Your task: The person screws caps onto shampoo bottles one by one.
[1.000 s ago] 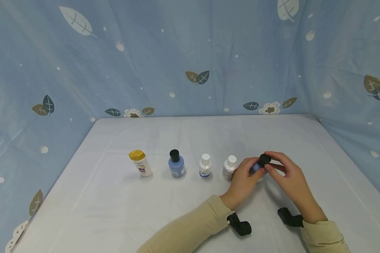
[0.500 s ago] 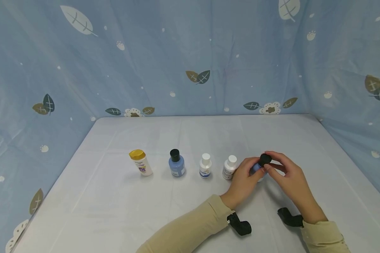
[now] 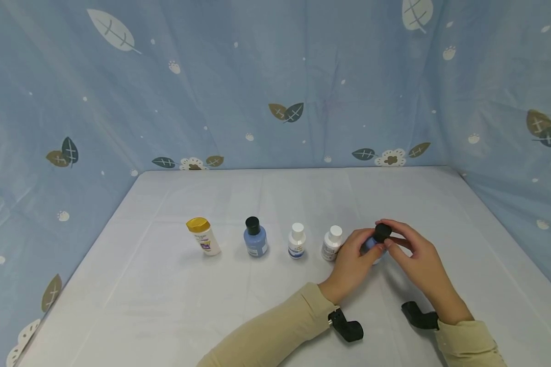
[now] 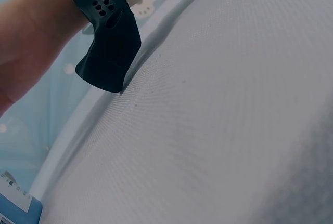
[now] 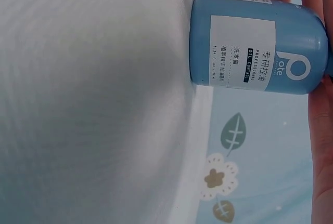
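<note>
At the right of the bottle row, my left hand (image 3: 351, 260) grips the body of a blue shampoo bottle (image 5: 242, 47). Its black cap (image 3: 382, 232) sits between the thumb and fingers of my right hand (image 3: 418, 257). In the head view the bottle stands slightly tilted, its body largely covered by the left hand. A printed white label faces the right wrist camera, and the bottle's base is right at the white cloth. Just left of my left hand is a white bottle (image 3: 332, 244) with a white cap.
Farther left stand another white-capped bottle (image 3: 296, 242), a blue bottle with a black cap (image 3: 255, 239), and a white bottle with a gold cap (image 3: 204, 238). Blue leaf-patterned cloth (image 3: 239, 76) hangs behind the white table (image 3: 257, 306). Each wrist wears a black mount (image 3: 347, 326).
The fingers of my right hand have shifted slightly left around the black cap. My left hand stays on the bottle, and the other bottles keep their places.
</note>
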Demonstrator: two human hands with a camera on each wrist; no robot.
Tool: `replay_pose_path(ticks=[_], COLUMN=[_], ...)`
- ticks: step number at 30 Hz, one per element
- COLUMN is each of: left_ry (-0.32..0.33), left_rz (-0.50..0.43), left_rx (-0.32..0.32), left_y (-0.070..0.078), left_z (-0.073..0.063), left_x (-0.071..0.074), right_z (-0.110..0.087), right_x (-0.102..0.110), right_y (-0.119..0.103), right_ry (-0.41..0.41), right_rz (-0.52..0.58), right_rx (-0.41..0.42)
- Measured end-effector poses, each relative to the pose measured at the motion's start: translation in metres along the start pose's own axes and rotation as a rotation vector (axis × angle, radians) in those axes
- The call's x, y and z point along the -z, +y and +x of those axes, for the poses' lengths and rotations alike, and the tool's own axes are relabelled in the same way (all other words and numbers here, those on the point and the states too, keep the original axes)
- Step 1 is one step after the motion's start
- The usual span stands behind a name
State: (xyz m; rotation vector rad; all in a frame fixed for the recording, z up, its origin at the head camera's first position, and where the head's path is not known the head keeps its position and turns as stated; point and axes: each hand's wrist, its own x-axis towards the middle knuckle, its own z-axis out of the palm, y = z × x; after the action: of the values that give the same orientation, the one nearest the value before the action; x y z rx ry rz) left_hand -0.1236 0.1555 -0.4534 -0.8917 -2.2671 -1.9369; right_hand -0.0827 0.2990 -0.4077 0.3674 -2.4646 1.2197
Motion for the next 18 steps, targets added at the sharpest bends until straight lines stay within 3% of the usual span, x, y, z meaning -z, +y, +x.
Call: replay_pose_path(ticks=[10, 18], left_ry=[0.009, 0.006], left_rz=[-0.011, -0.013], left_rx=[0.008, 0.012], left_y=[0.034, 0.037], left_z=[-0.004, -0.005], left_x=[0.013, 0.014], right_z=[-0.001, -0.001], right_x=[0.0, 0.0], right_y=[0.003, 0.002], right_ry=[0.016, 0.024], right_rz=[-0.027, -0.029], right_rx=[0.025, -0.004])
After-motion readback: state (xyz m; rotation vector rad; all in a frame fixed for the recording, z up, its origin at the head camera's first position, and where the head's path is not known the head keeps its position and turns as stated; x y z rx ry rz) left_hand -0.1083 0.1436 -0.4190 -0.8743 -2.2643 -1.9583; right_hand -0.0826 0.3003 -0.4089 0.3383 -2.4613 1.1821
